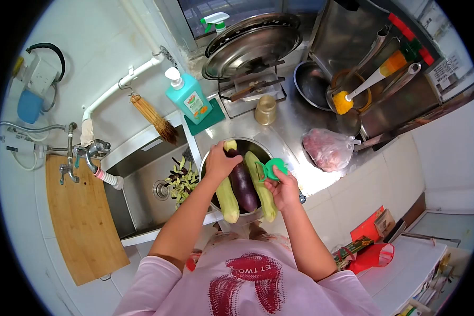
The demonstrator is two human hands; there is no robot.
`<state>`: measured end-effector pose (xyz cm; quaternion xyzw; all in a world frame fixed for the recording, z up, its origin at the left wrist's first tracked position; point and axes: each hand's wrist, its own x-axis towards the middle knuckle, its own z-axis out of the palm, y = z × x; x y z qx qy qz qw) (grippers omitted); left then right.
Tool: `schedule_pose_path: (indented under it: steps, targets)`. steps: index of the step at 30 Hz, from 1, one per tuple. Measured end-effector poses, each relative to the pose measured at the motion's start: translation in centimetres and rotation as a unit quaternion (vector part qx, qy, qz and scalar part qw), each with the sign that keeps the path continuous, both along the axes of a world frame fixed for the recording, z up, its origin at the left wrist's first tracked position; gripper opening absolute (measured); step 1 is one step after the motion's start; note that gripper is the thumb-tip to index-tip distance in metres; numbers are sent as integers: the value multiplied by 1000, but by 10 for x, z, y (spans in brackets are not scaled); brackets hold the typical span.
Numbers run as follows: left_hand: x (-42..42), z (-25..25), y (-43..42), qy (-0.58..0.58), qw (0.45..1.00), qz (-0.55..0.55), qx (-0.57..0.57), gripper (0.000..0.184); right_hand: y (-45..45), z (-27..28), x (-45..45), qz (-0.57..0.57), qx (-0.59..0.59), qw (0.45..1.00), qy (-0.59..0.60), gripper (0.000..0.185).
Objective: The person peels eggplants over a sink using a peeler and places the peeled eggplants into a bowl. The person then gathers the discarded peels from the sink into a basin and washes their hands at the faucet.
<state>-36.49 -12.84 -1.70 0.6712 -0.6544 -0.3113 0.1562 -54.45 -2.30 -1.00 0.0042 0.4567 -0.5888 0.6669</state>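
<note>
Centre of frame: our left hand [220, 164] grasps purple eggplant [245, 185]; just right, our right hand [283, 187] grips green peeler [275, 168].

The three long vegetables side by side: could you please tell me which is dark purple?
It is the middle, smooth, dark purple eggplant; the long left vegetable and long right vegetable are pale green.

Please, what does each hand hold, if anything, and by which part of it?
The right hand holds the green peeler by its rounded part. The left hand seems to grip the dark eggplant near its far end, partly hidden.
</note>
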Motion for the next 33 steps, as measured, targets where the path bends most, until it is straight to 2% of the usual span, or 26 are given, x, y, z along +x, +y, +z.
schedule_pose_path:
  steps: [1, 2, 4, 5, 7, 9, 11, 12, 15, 17, 20, 21, 23, 24, 25, 27, 28, 31, 33]
  targets:
    - [5, 18, 3, 65, 998, -9, -20, 50, -2, 1, -2, 0, -1, 1000, -6, 19]
    - [11, 33, 8, 64, 998, -8, -24, 50, -3, 2, -3, 0, -3, 1000, -12, 19]
    - [23, 61, 23, 89, 977, -38, -191, 45, -5, -2, -2, 1, 2, 1000, -8, 19]
    - [29, 72, 28, 89, 976, -37, -195, 45, -6, -4, -2, 1, 11, 1000, -3, 19]
    - [43, 93, 37, 332, 935, 26, -125, 42, -6, 1, -3, 19, -5, 1000, -2, 21]
    - [60, 113, 45, 386, 905, 50, -170, 42, -9, 13, 3, 39, -21, 999, 0, 23]
    - [83, 116, 54, 409, 884, 112, -196, 41, -10, 35, 13, 24, -99, 981, -164, 30]
    - [88, 118, 61, 478, 847, 152, -175, 43, -10, 38, 19, 60, -116, 973, -193, 36]
    - [106, 103, 83, 531, 808, 215, -135, 45, -15, 51, 55, 102, -128, 960, -228, 38]
    - [109, 102, 99, 565, 787, 213, -128, 47, -19, 47, 75, 112, -129, 961, -217, 38]
    - [129, 85, 118, 553, 810, 125, -149, 45, -19, 52, 98, 103, -113, 977, -150, 34]
    - [139, 83, 124, 555, 808, 131, -150, 45, -18, 52, 107, 99, -111, 982, -119, 32]
    - [164, 79, 134, 681, 708, 181, 51, 32, -19, 53, 124, 100, -108, 986, -72, 31]
    - [178, 86, 134, 744, 630, 178, 137, 26, -20, 56, 134, 108, -111, 986, -59, 31]
    - [191, 87, 132, 745, 627, 184, 136, 26, -21, 61, 145, 124, -122, 984, -44, 31]
    - [217, 87, 124, 702, 608, 224, 295, 41, -22, 63, 166, 150, -134, 980, 3, 32]
    - [229, 79, 121, 673, 631, 197, 332, 48, -23, 64, 176, 160, -132, 978, -3, 32]
    - [252, 67, 122, 649, 632, 168, 389, 52, -25, 63, 208, 210, -144, 967, 19, 32]
    - [260, 62, 123, 651, 628, 184, 386, 49, -27, 59, 225, 216, -105, 970, 39, 32]
